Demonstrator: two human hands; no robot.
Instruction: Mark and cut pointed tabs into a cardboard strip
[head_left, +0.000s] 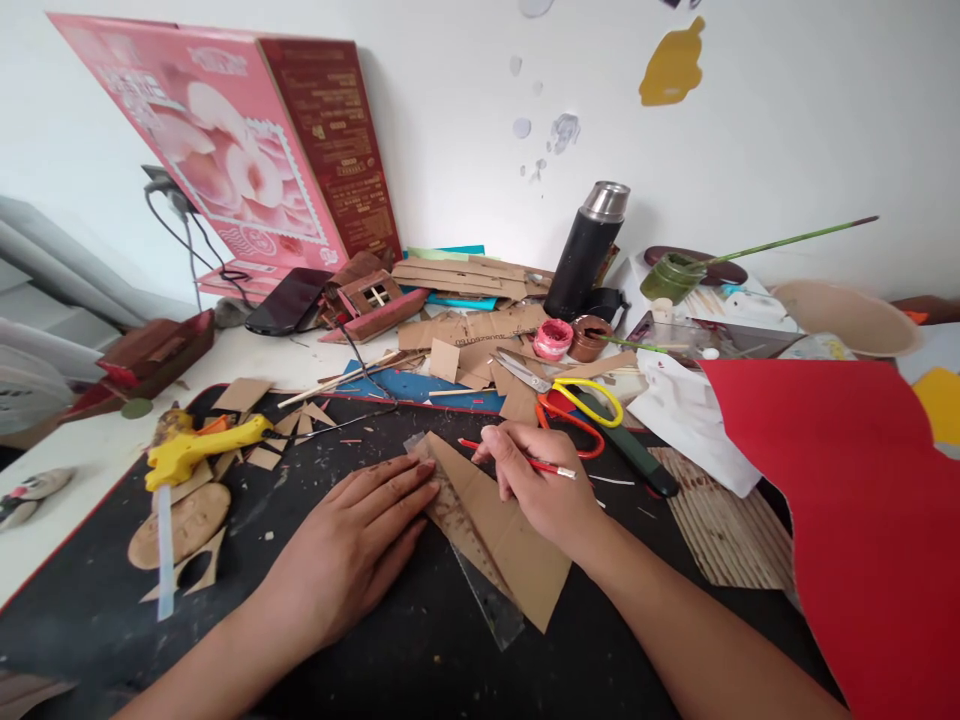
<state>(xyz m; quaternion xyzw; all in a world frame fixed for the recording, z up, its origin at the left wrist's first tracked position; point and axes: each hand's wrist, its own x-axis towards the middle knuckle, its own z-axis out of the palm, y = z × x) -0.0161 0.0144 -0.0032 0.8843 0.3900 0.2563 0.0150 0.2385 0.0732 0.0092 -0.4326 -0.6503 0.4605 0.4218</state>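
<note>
My left hand (360, 550) lies flat, its fingers pressing the upper part of a clear ruler (480, 560) down onto a piece of brown cardboard (525, 560). The ruler slants from upper left to lower right along the cardboard's left side. In my right hand (544, 490) is a red pencil (551, 467) with a white eraser end. Its tip points left, just above the cardboard near the ruler's upper end; whether it touches cannot be made out. Behind my right hand lie open scissors (577, 400) with yellow and orange handles.
A yellow glue gun (202, 445) rests at left on the black mat (300, 670). Cardboard scraps (240, 394), paint jars (553, 340) and a black thermos (585, 255) stand or lie behind. Red sheet (847, 480) and corrugated cardboard (724, 520) occupy the right side.
</note>
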